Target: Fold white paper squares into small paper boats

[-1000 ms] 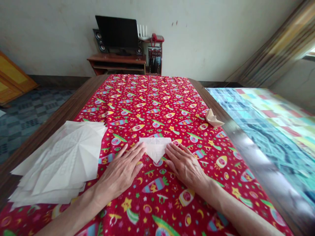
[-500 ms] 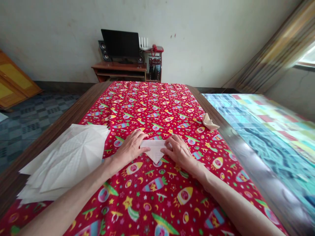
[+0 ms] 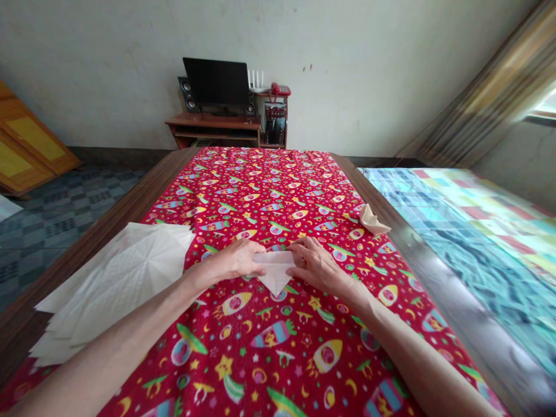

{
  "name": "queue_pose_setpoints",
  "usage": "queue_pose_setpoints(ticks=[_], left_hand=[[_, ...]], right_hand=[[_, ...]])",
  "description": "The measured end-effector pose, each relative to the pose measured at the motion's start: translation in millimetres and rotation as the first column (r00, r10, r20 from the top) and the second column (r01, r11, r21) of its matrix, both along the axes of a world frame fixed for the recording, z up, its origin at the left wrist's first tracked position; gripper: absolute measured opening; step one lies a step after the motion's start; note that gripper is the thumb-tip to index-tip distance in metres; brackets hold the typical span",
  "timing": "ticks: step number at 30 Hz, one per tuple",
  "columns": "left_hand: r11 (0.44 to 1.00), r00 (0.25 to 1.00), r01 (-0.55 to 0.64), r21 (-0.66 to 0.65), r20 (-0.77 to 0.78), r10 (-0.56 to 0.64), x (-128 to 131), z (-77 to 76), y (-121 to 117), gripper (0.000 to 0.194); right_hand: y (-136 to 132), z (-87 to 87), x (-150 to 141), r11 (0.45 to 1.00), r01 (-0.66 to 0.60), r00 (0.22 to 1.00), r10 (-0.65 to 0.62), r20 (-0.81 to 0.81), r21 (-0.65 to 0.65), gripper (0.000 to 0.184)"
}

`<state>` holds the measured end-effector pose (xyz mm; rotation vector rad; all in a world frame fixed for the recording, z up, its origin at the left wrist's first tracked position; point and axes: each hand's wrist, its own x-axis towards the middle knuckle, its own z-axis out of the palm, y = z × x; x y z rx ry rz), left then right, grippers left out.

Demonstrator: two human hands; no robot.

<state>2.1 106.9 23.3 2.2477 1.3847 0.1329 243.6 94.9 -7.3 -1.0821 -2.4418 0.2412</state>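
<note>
On the red cloth (image 3: 260, 362), near the middle of the table (image 3: 456, 307), a small piece of folded paper (image 3: 275, 275) is lying between two bare hands. It is showing white with a faint pinkish cast, its upper edge running straight across and its lower part narrowing to a point that is facing the person. Flat, thin, more than one layer by the look of it; a crease is crossing it just below the top edge.

Left hand (image 3: 241, 258): gripping the left end, thumb below, fingers curling over the top. Right hand (image 3: 316, 264): pinching the right end in the same way, knuckles raised. Both are covering the corners, so their exact shape is hiding from me.

To the person's left, a stack of creased sheets (image 3: 130, 278) is spreading unevenly, the top one showing folds radiating from a centre. Faint marks are showing on it, too pale to read. By the right edge of the cloth a cream folded piece (image 3: 373, 222) is sitting, its points standing up. The cloth is carrying a rocket-and-star print.
</note>
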Motion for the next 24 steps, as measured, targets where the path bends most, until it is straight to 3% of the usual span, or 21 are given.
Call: queue_pose_setpoints(ticks=[5, 8, 10, 12, 15, 17, 20, 24], left_hand=[[0.997, 0.995, -0.051, 0.055, 0.088, 0.046, 1.5, -8.9, -9.9, 0.009], [0.98, 0.986, -0.088, 0.178, 0.158, 0.059, 4.6, -6.6, -17.2, 0.003], [0.939, 0.973, -0.103, 0.328, 0.229, 0.026, 7.0, 0.1, -20.7, 0.01], [0.854, 0.96, -0.12, 0.506, 0.277, -0.029, 8.9, 8.7, -23.0, 0.014], [0.722, 0.976, -0.106, 0.683, 0.209, -0.055, 10.0, 16.3, -25.2, 0.01], [0.685, 0.992, -0.06, 0.727, 0.121, -0.042, 9.5, 13.6, -27.5, 0.011], [0.689, 0.999, 0.019, 0.725, 0.012, -0.04, 6.0, 1.5, -34.5, 0.015], [0.765, 0.976, 0.209, 0.609, -0.177, -0.126, -1.6, -9.5, -52.2, 0.017]], right_hand=[[1.8, 0.3, 0.5, 0.983, 0.041, 0.994, -0.058, -0.093, -0.177, 0.007], [1.1, 9.0, 0.9, 0.976, 0.059, 0.979, -0.098, -0.18, -0.212, 0.015], [0.2, 20.9, 1.2, 0.994, 0.041, 0.971, -0.064, -0.232, -0.101, 0.016], [-0.9, 34.6, 1.1, 0.999, 0.016, 0.969, -0.003, -0.247, 0.049, 0.014], [-3.7, 47.4, 0.3, 0.965, 0.01, 0.988, 0.031, -0.153, 0.261, 0.014], [-6.8, 45.7, -0.3, 0.937, -0.014, 0.999, 0.03, -0.041, 0.348, 0.018], [-13.9, 30.4, -0.4, 0.919, -0.094, 0.992, 0.056, 0.11, 0.382, 0.022], [-25.3, 8.7, 1.8, 0.932, -0.209, 0.963, 0.143, 0.228, 0.297, 0.025]])
